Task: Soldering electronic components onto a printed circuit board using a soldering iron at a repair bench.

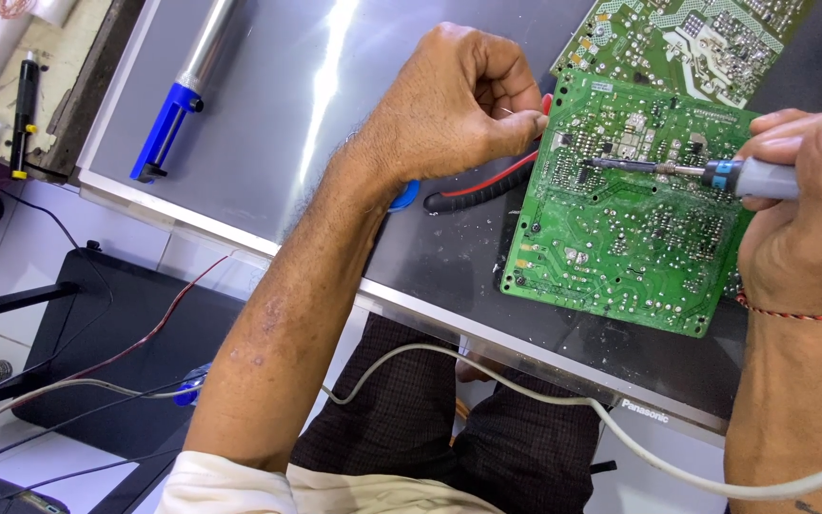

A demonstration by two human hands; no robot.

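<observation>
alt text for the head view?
A right hand holds a soldering iron with its tip on a green circuit board, while the left hand pinches thin wire at the board's edge. A blue desoldering pump lies nearby.

The person is wearing a cream short sleeve (230,485) on the left arm, dark checked trousers (449,428), and a thin red-and-black braided thread bracelet (796,312) circling the right wrist. Both forearms are showing bare.
</observation>
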